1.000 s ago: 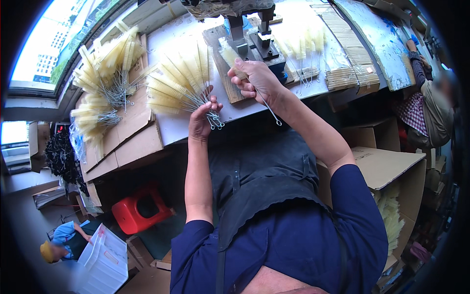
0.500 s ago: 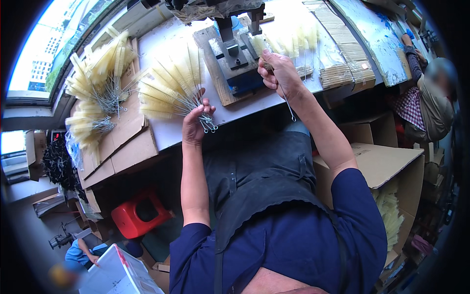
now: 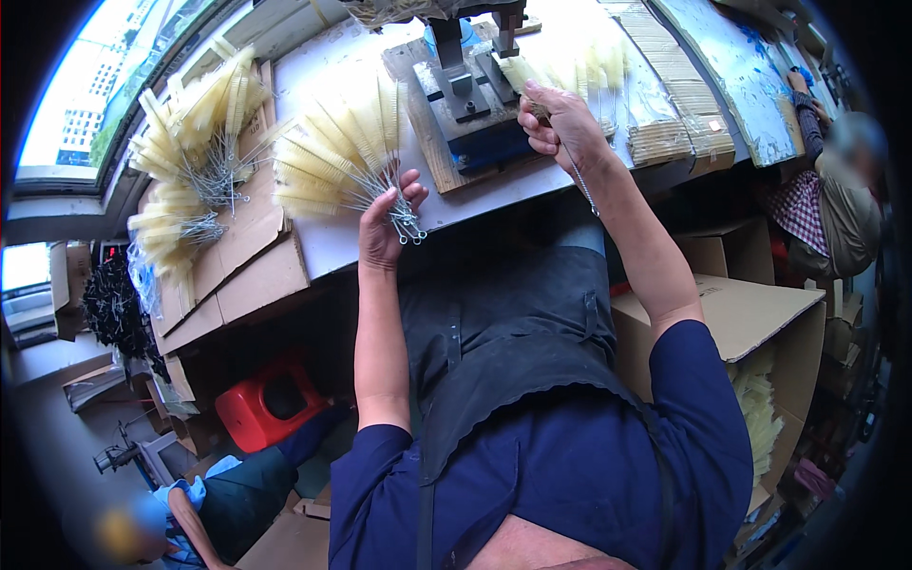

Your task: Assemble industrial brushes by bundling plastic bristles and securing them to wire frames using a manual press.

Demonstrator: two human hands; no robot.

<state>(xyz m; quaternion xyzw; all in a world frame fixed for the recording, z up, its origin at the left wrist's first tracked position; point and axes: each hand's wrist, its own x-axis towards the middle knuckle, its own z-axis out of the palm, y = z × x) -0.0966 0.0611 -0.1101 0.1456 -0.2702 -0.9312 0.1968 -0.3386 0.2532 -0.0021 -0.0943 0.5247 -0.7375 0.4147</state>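
Observation:
My left hand (image 3: 388,226) is closed round the wire stems of a fanned bunch of tube brushes (image 3: 337,152). Their pale yellow bristles spread up and left over the white table, and their looped wire ends poke out below my fingers. In my closed right hand (image 3: 570,125), beside the press, is a single tube brush. Its twisted wire stem (image 3: 585,185) hangs below my wrist to a small loop, while my fingers hide most of its bristle part. Between my hands stands a metal bench press (image 3: 465,95) on a wooden board (image 3: 425,119).
Heaps of tube brushes (image 3: 195,142) lie on cardboard (image 3: 242,271) at the left. More brushes (image 3: 594,71) rest behind my right hand, beside stacked flat cardboard (image 3: 660,138). An open carton (image 3: 750,309) stands at my right, a red stool (image 3: 249,413) at lower left. Two other people are nearby.
My right hand has shifted slightly up and right, and the hanging wire stem has swung right. My left hand is slightly higher. At lower left, a person has come further into view; the white bin is gone.

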